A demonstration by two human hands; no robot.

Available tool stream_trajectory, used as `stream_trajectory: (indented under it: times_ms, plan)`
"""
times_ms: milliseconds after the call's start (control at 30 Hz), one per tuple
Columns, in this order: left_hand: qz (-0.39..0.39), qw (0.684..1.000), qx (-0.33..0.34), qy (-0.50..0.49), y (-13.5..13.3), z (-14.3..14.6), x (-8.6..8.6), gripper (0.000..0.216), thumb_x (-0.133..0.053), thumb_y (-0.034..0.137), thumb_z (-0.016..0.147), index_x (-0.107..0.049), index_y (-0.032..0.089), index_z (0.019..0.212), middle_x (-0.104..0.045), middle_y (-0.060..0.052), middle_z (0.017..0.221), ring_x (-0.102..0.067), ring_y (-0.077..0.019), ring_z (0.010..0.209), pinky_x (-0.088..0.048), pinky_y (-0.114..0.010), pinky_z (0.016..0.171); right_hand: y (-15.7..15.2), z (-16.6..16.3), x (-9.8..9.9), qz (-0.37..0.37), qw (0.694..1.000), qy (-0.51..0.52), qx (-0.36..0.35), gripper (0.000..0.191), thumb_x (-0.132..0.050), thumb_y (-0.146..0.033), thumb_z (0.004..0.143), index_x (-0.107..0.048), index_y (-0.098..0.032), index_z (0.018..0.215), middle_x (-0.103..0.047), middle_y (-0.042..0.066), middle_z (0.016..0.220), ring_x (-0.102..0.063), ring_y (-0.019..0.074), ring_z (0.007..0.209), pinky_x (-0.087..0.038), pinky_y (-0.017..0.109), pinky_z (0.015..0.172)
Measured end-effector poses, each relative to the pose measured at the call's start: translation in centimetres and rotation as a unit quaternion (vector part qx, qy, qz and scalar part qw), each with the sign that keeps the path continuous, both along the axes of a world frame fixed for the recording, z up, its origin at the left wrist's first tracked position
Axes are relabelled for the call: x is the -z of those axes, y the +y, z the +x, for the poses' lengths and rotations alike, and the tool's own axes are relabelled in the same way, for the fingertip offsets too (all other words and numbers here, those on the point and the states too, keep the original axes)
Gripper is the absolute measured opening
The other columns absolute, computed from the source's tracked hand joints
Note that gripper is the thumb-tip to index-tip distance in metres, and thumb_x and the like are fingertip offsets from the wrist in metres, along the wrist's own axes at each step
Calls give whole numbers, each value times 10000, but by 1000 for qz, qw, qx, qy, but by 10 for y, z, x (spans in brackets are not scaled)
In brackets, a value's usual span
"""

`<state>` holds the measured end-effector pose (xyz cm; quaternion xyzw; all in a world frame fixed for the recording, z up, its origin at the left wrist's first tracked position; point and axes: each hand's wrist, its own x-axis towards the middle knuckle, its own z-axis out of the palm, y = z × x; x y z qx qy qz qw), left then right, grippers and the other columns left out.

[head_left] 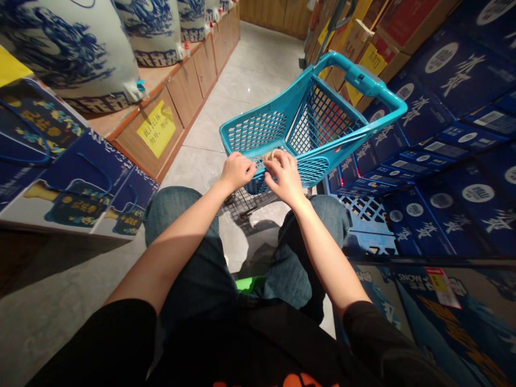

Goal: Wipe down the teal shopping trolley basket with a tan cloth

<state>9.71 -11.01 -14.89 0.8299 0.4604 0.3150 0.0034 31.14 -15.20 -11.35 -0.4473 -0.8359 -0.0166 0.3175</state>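
Observation:
A small turquoise shopping cart stands between and ahead of my knees, its basket turned toward me. My left hand is over the basket's near end, its fingers curled in; whatever they may hold is hidden. Close beside it, my right hand has its fingers bent around a small tan bundle that looks like coiled twine. Most of that bundle is covered by the fingers. Both hands are at about the height of the basket's near rim, a short gap apart.
Large blue-and-white jars line a wooden cabinet bearing a yellow sign. Gift bags stand at the left. Stacked blue cartons and a blue plastic crate are close on the right. A tiled aisle runs ahead.

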Motion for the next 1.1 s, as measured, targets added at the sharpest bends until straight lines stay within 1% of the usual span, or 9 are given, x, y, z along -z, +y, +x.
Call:
stream_trajectory:
  times_ms: [133, 300, 367, 467, 567, 733, 800, 1000, 1100]
  plan:
    - [-1, 1000, -2, -1, 1, 0, 1, 462, -430, 338, 1030, -668, 226, 650, -728, -95, 693, -671, -264, 741, -487, -501, 905, 0, -1, -4, -25, 997, -20, -76, 380, -560, -235, 1012, -768, -242, 1329, -668, 135, 1470, -550, 329, 1430, -445, 549, 1257]
    - [-3, 1000, -2, -2, 1, -1, 1, 482, -414, 349, 1043, -645, 226, 638, -739, -106, 707, -658, -262, 727, -489, -505, 902, 12, 16, -6, -23, 998, 48, 40, 358, -569, -228, 994, -792, -196, 1272, -676, 176, 1432, -574, 354, 1381, -467, 555, 1232]
    - [-2, 1000, -2, -4, 1, -1, 2, 480, -413, 349, 1044, -642, 227, 640, -745, -110, 718, -659, -265, 731, -489, -507, 901, 7, 11, -5, -20, 997, 43, 56, 347, -588, -245, 992, -788, -187, 1269, -664, 192, 1441, -537, 379, 1410, -441, 587, 1248]
    - [-1, 1000, -3, -5, 2, -1, 3, 459, -422, 336, 1036, -639, 228, 646, -751, -111, 731, -665, -266, 744, -490, -502, 896, -6, -4, -4, -24, 1000, -12, -15, 346, -616, -273, 993, -773, -208, 1294, -653, 175, 1473, -482, 386, 1464, -395, 604, 1285]
    - [1, 1000, -4, -4, 2, -1, 3, 455, -427, 332, 1036, -643, 227, 650, -746, -105, 722, -666, -261, 746, -491, -495, 901, -6, -7, -5, -23, 997, -32, -62, 362, -588, -248, 1001, -771, -235, 1313, -675, 140, 1460, -542, 348, 1417, -435, 560, 1263]
    - [1, 1000, -1, -5, 2, -2, 4, 475, -428, 344, 1042, -659, 230, 642, -733, -91, 693, -661, -257, 736, -491, -501, 917, 13, 15, -3, 9, 996, 53, 78, 313, -572, -236, 995, -797, -220, 1212, -694, 162, 1401, -598, 358, 1334, -499, 577, 1192]
    - [2, 1000, -1, -6, 2, -2, 4, 478, -426, 348, 1040, -657, 230, 639, -735, -92, 695, -660, -258, 732, -491, -503, 912, 12, 14, -1, 14, 994, 51, 91, 304, -594, -248, 989, -797, -198, 1210, -686, 183, 1397, -569, 375, 1379, -482, 589, 1215]
    - [7, 1000, -2, -3, 2, -2, 3, 476, -412, 355, 1047, -629, 230, 642, -753, -107, 729, -669, -260, 744, -492, -494, 890, -2, -1, -4, -24, 997, -23, -67, 373, -582, -252, 1009, -771, -260, 1331, -679, 127, 1473, -544, 338, 1450, -435, 575, 1273]
    - [7, 1000, -2, -1, 2, -2, 4, 481, -413, 354, 1053, -628, 231, 641, -746, -96, 715, -664, -253, 736, -490, -490, 893, 9, 11, -4, -29, 999, 24, -20, 356, -553, -231, 1017, -786, -245, 1285, -690, 138, 1443, -594, 328, 1392, -476, 551, 1237]
